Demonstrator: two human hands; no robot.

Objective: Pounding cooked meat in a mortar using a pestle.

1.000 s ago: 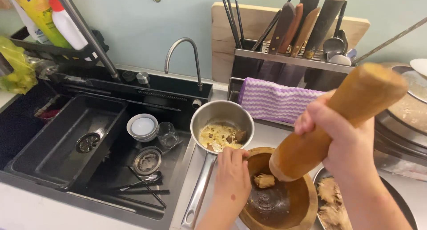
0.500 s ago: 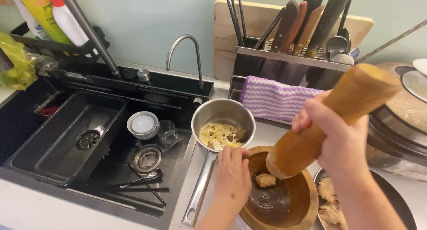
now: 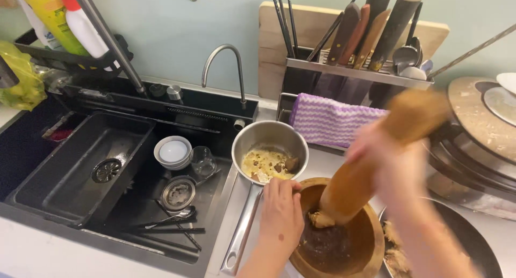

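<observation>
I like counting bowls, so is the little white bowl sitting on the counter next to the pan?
No, the white bowl sits down inside the black sink, left of the pan.
</observation>
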